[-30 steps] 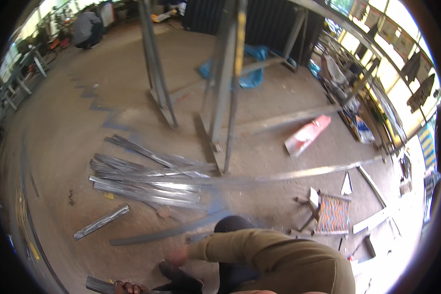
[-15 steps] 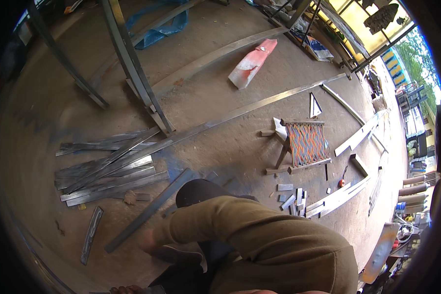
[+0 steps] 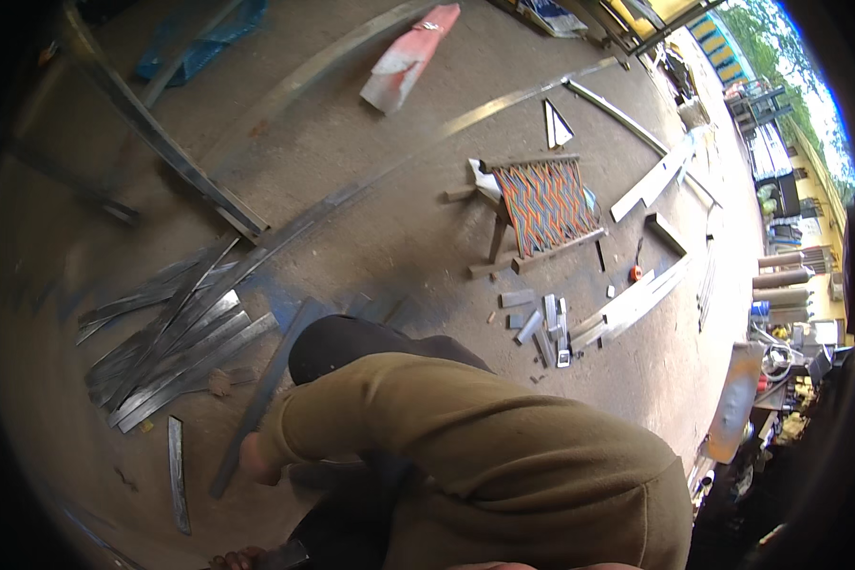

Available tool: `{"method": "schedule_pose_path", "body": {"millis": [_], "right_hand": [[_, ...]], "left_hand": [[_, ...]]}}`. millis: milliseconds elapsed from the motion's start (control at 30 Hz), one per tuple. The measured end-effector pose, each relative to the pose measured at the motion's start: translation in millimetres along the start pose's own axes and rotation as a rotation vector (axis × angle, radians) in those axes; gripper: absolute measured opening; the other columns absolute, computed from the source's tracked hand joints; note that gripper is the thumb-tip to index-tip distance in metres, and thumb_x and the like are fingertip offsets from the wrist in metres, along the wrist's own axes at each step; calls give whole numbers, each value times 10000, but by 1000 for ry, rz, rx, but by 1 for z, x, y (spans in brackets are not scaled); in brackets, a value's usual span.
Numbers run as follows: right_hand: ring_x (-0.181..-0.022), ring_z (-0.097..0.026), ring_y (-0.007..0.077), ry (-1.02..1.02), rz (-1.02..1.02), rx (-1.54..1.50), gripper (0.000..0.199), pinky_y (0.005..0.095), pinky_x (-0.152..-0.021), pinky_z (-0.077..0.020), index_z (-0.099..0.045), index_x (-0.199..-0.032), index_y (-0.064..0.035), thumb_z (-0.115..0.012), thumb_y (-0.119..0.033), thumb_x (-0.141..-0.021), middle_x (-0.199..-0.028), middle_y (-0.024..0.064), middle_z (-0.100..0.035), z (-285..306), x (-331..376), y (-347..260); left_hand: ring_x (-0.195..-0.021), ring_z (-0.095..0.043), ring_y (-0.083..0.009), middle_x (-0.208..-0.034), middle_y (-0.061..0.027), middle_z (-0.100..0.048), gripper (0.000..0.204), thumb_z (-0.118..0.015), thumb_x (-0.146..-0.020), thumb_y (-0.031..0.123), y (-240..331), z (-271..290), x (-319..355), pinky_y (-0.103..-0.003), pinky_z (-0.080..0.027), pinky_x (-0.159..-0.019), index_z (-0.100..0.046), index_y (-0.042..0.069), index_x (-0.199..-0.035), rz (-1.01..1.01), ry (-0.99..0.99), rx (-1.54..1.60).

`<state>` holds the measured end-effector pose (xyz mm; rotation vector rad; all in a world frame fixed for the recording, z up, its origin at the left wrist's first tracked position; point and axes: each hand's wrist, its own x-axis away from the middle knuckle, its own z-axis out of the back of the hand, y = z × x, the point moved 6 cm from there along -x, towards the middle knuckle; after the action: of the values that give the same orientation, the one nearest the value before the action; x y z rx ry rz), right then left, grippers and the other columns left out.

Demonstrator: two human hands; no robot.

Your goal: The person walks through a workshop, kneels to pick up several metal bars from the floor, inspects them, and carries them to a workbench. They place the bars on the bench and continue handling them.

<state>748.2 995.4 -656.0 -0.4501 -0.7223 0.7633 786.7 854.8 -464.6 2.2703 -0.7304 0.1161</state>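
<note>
My right arm, in an olive sleeve, crosses my body to the left. My right hand (image 3: 259, 461) is at the edge of a long dark flat metal bar (image 3: 268, 389) lying aslant on the ground; its fingers are mostly hidden. At the lower edge, partly cut off, my left hand (image 3: 237, 559) has its fingers curled round a flat grey metal piece (image 3: 287, 557). My dark-clad knee (image 3: 351, 344) covers part of the ground beside the bar. A short metal strip (image 3: 178, 475) lies left of the bar, and a pile of flat metal strips (image 3: 176, 347) lies beyond it.
A low stool with a woven multicoloured seat (image 3: 549, 211) stands ahead right, with short cut metal pieces (image 3: 541, 328) nearer me. An orange tape measure (image 3: 636, 274) and pale metal lengths (image 3: 627, 309) lie farther right. A long bar (image 3: 389, 163) crosses the floor; a steel frame leg (image 3: 171, 161) stands left.
My right hand has moved left and slightly down to the dark bar's edge. The view has turned, so the stool and strips sit higher or farther left. My left hand stays low.
</note>
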Motion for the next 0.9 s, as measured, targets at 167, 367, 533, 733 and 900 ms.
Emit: {"method": "schedule_pose_path", "body": {"millis": [167, 367, 533, 733, 900], "right_hand": [[-1156, -660, 249, -30, 12, -30, 348, 437, -903, -551, -736, -1260, -178, -617, -311, -961, -1301, 42, -690, 7, -7, -3], [-1149, -663, 258, 152, -20, -109, 325, 440, -897, -548, -751, -1231, -219, -608, -311, -953, -1271, 52, -704, 37, 27, -11], [-1143, -664, 257, 99, -123, -32, 310, 436, -922, -542, -763, -1201, -236, -599, -327, -954, -1250, 42, -715, 48, 9, -29], [-1200, -626, 210, 1, 21, 26, 348, 400, -1026, -497, -731, -1254, -279, -524, -381, -994, -1295, 31, -693, 32, -50, -27], [-1235, -598, 196, -31, 10, -23, 386, 385, -1062, -467, -697, -1303, -284, -492, -415, -1003, -1347, 25, -660, 34, -48, -30]], "left_hand": [[-816, -612, -218, -892, -39, -659, 176, -646, -956, 307, 12, 38, -4, -518, -493, -951, -638, 131, -956, 143, 352, -132], [-775, -573, -220, -791, -21, -620, 276, -671, -910, 401, 24, 84, -30, -487, -508, -921, -600, 157, -803, 444, 604, -103], [-774, -573, -230, -731, -27, -589, 370, -643, -936, 440, 26, 69, -47, -488, -502, -871, -554, 167, -702, 312, 705, -467], [-729, -570, -211, -689, -26, -556, 357, -646, -967, 343, -3, 13, -66, -434, -494, -801, -529, 148, -691, 235, 639, -431], [-780, -581, -241, -733, -39, -595, 328, -643, -969, 349, -4, 14, -74, -503, -492, -857, -566, 162, -710, 276, 671, -441]]}}
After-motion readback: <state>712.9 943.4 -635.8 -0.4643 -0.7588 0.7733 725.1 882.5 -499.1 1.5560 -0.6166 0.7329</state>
